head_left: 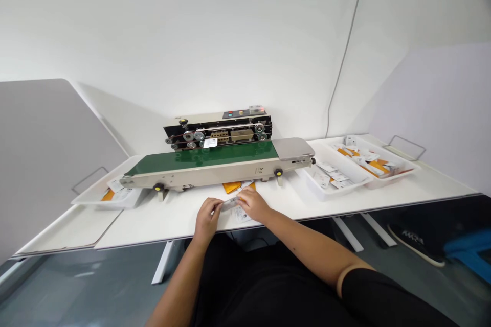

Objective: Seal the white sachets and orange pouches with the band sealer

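Between my two hands is a small clear and white packet (230, 203), held just above the front of the table. My left hand (208, 215) pinches its left end, fingers closed. My right hand (253, 204) grips the other end, its fingertips partly hiding the packet. Below it on the table lies a white printed packet (242, 214). Orange packets (231, 187) lie behind my hands, partly under the conveyor's front edge. One white packet (210, 143) sits upright in the rollers of the band sealer (222, 130), above its green belt (207, 157).
At right stand a white tray (326, 196) of white packets and another tray (402, 180) with orange and white packets. A third tray (82, 201) sits under the conveyor's left end. Black-and-yellow knobs (158, 187) stick out in front. A cable (347, 43) runs down the wall.
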`<state>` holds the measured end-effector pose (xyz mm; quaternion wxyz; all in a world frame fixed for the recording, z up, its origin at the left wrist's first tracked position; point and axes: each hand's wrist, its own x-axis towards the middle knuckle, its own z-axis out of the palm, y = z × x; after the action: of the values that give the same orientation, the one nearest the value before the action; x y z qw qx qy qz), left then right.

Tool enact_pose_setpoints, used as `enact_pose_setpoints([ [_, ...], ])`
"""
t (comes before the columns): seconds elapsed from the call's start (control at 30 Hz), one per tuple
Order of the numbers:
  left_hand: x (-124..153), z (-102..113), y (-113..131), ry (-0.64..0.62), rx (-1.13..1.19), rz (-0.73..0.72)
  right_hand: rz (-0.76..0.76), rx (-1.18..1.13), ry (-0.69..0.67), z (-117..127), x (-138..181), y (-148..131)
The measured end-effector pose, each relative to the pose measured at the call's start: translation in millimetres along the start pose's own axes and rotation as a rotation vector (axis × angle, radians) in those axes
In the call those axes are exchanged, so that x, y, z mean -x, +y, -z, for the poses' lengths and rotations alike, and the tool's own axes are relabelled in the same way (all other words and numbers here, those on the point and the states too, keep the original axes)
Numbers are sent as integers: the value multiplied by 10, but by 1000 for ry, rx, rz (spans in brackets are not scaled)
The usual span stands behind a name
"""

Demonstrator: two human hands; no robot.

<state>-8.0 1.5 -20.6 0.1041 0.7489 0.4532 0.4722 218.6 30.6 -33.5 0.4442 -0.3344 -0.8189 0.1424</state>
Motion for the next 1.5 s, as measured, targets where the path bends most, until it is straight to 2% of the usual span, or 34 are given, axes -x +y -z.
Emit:
enact_pose_setpoints([
  [0.2,52,-17,-34,-17,74,84,-184,-163,92,9,7,38],
  [0.37,101,-44,-87,6,151,183,-285,-336,54,14,32,19],
  [0.47,115,-47,-106,1,214,222,-264,-422,18,26,55,-2],
  [0.67,93,-43,-111,2,330,288,-224,-436,13,65,90,-57],
  [0.87,36,-18,-79,-123,387,313,-241,-452,46,29,99,4],
  [1.0,20,-15,-79,-143,414,312,-251,-539,72,10,86,32],
  [1.23,15,20,21,-258,415,304,-107,-317,42,94,104,-87],
  [1.5,-19,58,107,-347,386,285,-157,-305,-26,105,121,-94],
])
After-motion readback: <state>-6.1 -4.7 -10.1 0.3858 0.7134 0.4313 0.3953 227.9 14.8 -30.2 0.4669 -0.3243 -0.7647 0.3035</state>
